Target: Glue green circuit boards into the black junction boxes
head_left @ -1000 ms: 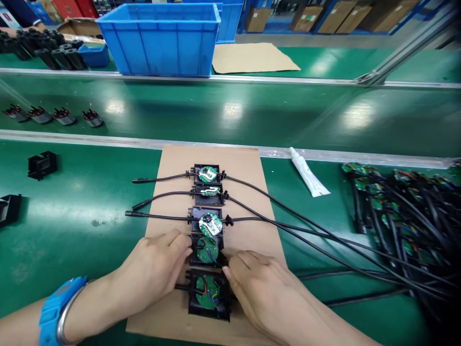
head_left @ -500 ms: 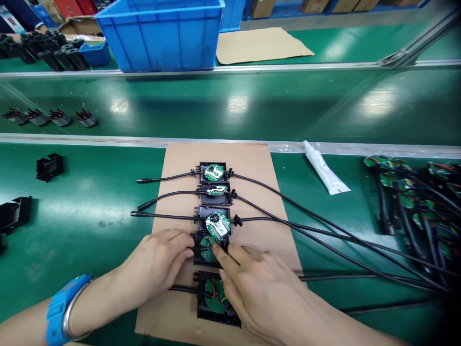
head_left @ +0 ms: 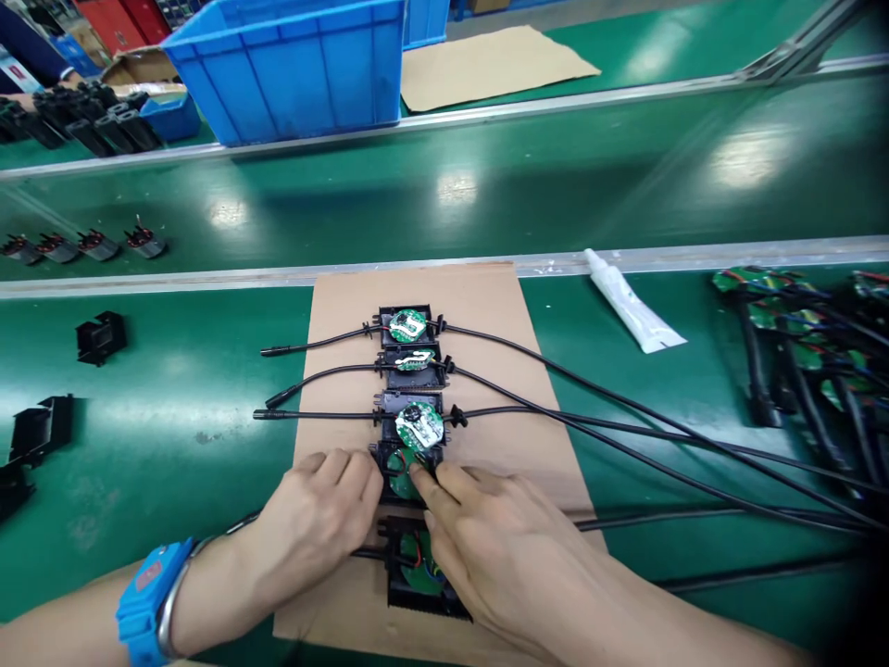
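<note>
Five black plastic housings lie in a column on a cardboard sheet [head_left: 486, 306], each with a green circuit board and black cables. My left hand [head_left: 326, 500] is closed at the left end of the fourth housing [head_left: 379, 454], its fingertips around the black cable [head_left: 243, 522] there; the exact grip is hidden. My right hand [head_left: 493, 537] covers that housing's right end, index fingertip on its circuit board [head_left: 401, 482] and thumb below. Just above is the third board [head_left: 419, 425], white compound on it. Nearest me sits the fifth housing [head_left: 417, 588], partly under my right hand.
A white tube [head_left: 635, 301] lies right of the cardboard, with a pile of wired boards [head_left: 798, 324] beyond it. Loose black housings [head_left: 42, 431] are at left. Behind the rail stand small motor parts [head_left: 97, 244] and a blue crate [head_left: 292, 79]. A person's sleeve [head_left: 28, 46] shows far left.
My left hand has turned knuckles-up and curled more tightly at the housing's left end. My right index finger stays on the board. The whole view has shifted and tilted slightly.
</note>
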Motion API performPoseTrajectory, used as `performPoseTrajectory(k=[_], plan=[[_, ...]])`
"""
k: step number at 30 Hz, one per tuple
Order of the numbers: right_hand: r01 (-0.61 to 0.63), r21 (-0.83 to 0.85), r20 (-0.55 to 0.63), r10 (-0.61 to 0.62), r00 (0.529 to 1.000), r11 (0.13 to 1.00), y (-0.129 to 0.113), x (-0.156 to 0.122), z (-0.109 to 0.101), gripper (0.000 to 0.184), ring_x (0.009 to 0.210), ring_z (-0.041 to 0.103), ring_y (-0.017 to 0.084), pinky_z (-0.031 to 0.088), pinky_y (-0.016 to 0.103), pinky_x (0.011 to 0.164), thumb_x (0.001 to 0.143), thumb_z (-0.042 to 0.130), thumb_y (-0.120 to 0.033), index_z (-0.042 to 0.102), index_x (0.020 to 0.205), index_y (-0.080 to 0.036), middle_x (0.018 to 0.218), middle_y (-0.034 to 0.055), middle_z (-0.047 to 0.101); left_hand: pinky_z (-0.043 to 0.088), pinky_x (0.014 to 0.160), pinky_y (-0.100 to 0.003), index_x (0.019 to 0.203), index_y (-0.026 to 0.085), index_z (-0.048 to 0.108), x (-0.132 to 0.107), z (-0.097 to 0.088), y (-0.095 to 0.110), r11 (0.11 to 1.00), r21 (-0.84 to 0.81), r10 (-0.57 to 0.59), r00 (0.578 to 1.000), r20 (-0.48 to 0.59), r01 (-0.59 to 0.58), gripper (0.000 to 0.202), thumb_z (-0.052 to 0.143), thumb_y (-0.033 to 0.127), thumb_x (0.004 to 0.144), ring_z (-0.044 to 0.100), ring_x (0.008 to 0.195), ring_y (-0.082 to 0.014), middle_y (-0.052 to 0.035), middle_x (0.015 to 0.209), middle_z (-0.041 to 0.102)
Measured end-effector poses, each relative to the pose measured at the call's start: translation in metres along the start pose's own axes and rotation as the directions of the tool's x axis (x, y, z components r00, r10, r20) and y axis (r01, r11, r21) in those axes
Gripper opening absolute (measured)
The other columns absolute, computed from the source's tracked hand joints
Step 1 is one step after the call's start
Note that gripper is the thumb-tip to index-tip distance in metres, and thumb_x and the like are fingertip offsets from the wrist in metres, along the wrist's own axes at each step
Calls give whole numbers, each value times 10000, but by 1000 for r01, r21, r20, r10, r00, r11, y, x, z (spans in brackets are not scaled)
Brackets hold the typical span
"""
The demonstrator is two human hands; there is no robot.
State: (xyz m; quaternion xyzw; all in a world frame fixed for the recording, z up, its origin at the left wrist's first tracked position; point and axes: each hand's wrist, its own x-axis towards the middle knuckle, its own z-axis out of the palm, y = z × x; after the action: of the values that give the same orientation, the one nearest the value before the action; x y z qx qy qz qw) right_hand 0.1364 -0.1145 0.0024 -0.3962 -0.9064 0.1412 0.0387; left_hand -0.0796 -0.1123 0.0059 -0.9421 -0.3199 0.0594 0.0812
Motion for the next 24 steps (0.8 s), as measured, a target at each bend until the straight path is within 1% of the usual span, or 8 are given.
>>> performPoseTrajectory(k=[2, 4, 7, 9, 12, 17, 20, 24], plan=[[-17, 2, 23, 17, 1000, 1000, -1, 0, 0, 384, 598, 610, 203, 316, 338, 472, 839, 461, -203, 632, 1166, -96, 854, 69, 663, 464, 505, -292, 861, 158, 516, 1, 0, 4, 996, 86, 7, 997, 78, -14, 186, 443, 34, 742, 539, 635, -200, -50, 762, 566], [-36, -5, 60, 36, 998, 999, -3, 1, -1, 390, 605, 617, 214, 323, 338, 469, 840, 456, -200, 623, 1176, -94, 875, 77, 668, 474, 523, -294, 863, 160, 522, 2, -2, 4, 996, 84, -21, 995, 93, 13, 189, 465, 33, 735, 542, 646, -200, -48, 769, 574], [-66, 8, 99, 65, 993, 998, -7, 2, -4, 394, 643, 631, 239, 364, 340, 486, 842, 437, -201, 610, 1181, -97, 900, 93, 669, 511, 572, -325, 899, 152, 551, 3, -8, 0, 989, -73, -130, 991, -8, 130, 188, 503, 39, 756, 563, 674, -207, -52, 806, 601], [-87, 42, 93, 82, 992, 995, -7, 1, -7, 370, 677, 636, 248, 408, 350, 530, 857, 413, -205, 604, 1163, -120, 916, 97, 666, 530, 641, -348, 952, 151, 570, 4, -10, -2, 963, -223, -171, 982, -77, 150, 196, 490, 50, 804, 577, 742, -213, -63, 872, 615], [-97, 127, 79, 88, 993, 987, -4, -5, -14, 324, 743, 638, 250, 451, 359, 609, 876, 397, -215, 561, 1151, -165, 938, 90, 656, 519, 780, -363, 1025, 139, 587, 6, -8, -4, 930, -368, -56, 987, -150, -3, 234, 422, 69, 874, 574, 880, -216, -88, 995, 623], [-222, 245, 155, 188, 970, 944, 4, -18, -26, 210, 697, 614, 209, 430, 302, 592, 835, 443, -171, 517, 1031, -184, 806, 45, 628, 421, 962, -369, 1187, 104, 561, 6, 5, -5, 905, -358, 130, 952, -276, -227, 305, 367, 101, 951, 507, 1140, -221, -90, 1221, 608], [-271, 221, 175, 235, 956, 937, 6, -21, -28, 99, 639, 587, 193, 412, 298, 578, 832, 441, -155, 522, 884, -181, 737, 37, 600, 400, 980, -364, 1205, 108, 557, 5, 12, -2, 882, -414, 130, 960, -248, -226, 315, 351, 112, 967, 513, 1143, -210, -78, 1257, 600], [-168, 256, 117, 142, 983, 952, 5, -18, -20, 165, 639, 563, 163, 419, 279, 582, 872, 391, -117, 532, 815, -180, 748, 36, 581, 388, 995, -375, 1168, 104, 571, 5, 16, 3, 851, -494, 81, 975, -209, -177, 313, 344, 95, 953, 524, 1116, -214, -89, 1265, 589]])
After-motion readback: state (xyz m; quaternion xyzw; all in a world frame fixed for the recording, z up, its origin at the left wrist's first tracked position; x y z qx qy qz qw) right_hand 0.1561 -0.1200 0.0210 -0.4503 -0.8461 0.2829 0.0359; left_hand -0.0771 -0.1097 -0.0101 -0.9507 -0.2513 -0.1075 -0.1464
